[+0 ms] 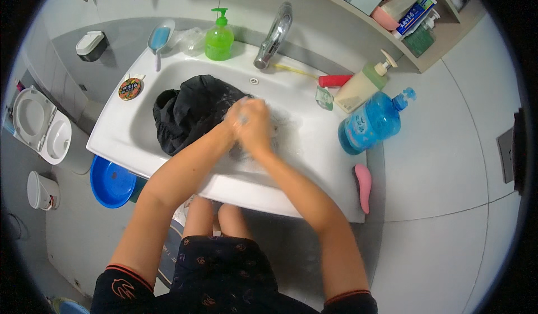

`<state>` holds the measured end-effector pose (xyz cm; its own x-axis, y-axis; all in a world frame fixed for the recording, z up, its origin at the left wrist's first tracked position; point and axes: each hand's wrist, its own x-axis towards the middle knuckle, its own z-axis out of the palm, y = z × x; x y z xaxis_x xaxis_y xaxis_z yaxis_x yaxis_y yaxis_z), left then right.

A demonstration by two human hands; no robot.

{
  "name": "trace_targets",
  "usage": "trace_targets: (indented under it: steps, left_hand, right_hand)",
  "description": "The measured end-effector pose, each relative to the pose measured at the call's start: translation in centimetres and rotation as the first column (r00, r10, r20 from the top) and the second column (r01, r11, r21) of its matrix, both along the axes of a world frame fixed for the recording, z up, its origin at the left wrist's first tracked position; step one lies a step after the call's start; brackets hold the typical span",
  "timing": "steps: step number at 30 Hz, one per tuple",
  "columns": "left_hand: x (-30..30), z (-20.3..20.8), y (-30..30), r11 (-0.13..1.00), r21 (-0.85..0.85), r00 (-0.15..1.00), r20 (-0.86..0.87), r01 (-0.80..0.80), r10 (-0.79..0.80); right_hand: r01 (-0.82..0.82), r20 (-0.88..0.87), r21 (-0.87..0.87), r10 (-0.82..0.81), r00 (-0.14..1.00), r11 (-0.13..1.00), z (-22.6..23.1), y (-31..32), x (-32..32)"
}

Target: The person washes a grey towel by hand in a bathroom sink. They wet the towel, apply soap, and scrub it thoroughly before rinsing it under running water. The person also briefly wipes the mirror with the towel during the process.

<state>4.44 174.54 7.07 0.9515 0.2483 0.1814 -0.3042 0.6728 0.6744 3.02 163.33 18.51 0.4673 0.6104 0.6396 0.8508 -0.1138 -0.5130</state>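
A black cloth garment [193, 109] lies bunched and wet in the left half of the white sink [316, 171], with suds along its right side. My left hand [237, 112] and my right hand [256, 128] are pressed together over the middle of the basin, both closed on the garment's right end. White foam clings to the fingers. The cloth between the palms is mostly hidden. Below the hands, cloudy, soapy water covers the basin floor.
A chrome faucet [274, 36] rises behind the basin. A green pump bottle [219, 38] and a scoop [161, 36] stand at the back left. Along the right rim are a cream pump bottle [358, 87], a blue bottle [367, 124] and a pink hairbrush [363, 188]. A blue basin [112, 182] sits below left.
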Motion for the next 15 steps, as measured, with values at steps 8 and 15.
trace_targets:
  steps: [8, 15]
  left_hand:
    - [-2.4, 6.2, -2.1, 0.843, 0.518, 0.926, -0.231, -0.142, 0.298]
    - [-1.9, 9.5, -6.4, 0.987, -0.155, 0.881, -0.471, -0.035, -0.042]
  right_hand:
    - [0.068, -0.013, 0.043, -0.068, 0.998, 0.997, 1.0, -2.0, -1.3]
    - [0.397, -0.310, -0.019, -0.384, 0.870, 0.917, 1.4, -2.3, 3.5]
